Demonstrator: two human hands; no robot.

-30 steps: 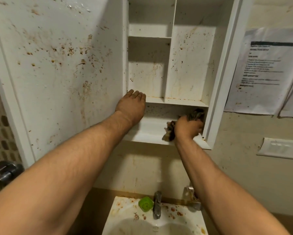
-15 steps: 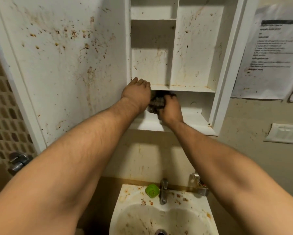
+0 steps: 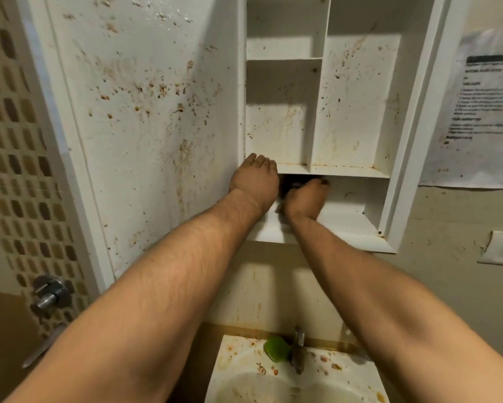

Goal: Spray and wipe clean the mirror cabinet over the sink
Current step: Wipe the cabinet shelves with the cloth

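Left hand [image 3: 254,181]: fingers straight, resting flat on the lower shelf's front edge, at the hinge side.
Right hand [image 3: 305,199]: clenched round a dark cloth [image 3: 288,186], mostly hidden, at the bottom compartment's left end.
Mirror cabinet [image 3: 355,167]: open above the sink [image 3: 244,370]; cabinet door [image 3: 145,126] brown-spattered.

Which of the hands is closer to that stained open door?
The left. The left hand rests at the left edge of the cabinet, right beside the door; the right hand is farther right, inside the bottom compartment, holding a dark cloth.

Right hand [image 3: 305,199] holds dark cloth [image 3: 287,185] inside cabinet [image 3: 356,112], bottom compartment; left hand [image 3: 254,181] flat alongside.
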